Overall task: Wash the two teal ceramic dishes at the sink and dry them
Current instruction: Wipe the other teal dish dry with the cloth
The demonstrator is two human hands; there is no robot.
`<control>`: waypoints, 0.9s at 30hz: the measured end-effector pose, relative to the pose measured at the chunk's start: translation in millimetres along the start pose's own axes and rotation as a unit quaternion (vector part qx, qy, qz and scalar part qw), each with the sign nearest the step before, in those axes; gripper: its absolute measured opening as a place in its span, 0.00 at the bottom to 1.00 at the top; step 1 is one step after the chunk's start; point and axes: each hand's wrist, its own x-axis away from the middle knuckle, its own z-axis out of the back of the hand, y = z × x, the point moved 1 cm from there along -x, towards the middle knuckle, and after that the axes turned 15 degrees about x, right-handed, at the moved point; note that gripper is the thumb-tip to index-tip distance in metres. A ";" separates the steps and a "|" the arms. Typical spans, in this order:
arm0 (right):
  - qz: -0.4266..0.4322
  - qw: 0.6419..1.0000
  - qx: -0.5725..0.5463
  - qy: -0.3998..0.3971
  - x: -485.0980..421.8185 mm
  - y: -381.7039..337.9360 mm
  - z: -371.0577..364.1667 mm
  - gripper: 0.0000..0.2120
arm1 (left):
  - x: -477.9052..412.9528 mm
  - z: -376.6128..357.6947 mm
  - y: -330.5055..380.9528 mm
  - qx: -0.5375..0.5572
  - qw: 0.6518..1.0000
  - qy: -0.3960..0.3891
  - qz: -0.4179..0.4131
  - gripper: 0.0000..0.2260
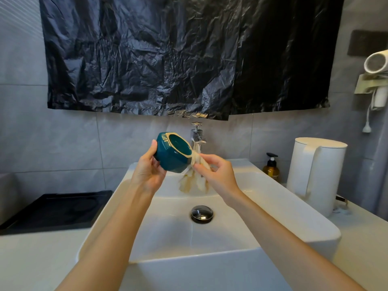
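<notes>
Above the sink, the left hand is holding a teal dish tilted with its base facing the camera, grip clamped round its side. The right hand is pinching a cloth against the dish's lower edge, in front of the tap.

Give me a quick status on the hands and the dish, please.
Left hand grips teal dish, tilted, over sink. Right hand pinches cream cloth against it. Only one dish in view.
</notes>
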 end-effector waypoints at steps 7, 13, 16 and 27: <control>0.065 0.996 0.048 0.023 2.2 1.2 -7.5 0.12 | -2.9 1.2 -3.2 -0.031 0.999 0.012 -0.014 0.10; 0.036 0.997 0.057 0.037 2.4 0.2 -5.1 0.09 | -3.3 1.2 -8.0 -0.038 0.999 0.028 0.006 0.10; 0.143 0.984 0.086 0.062 10.6 -7.5 -10.6 0.09 | -4.4 1.3 -8.3 -0.058 0.998 0.024 0.018 0.12; 0.086 0.985 0.127 0.084 -6.6 -4.5 2.0 0.13 | 1.1 0.3 -28.0 -0.226 0.971 -0.007 0.078 0.11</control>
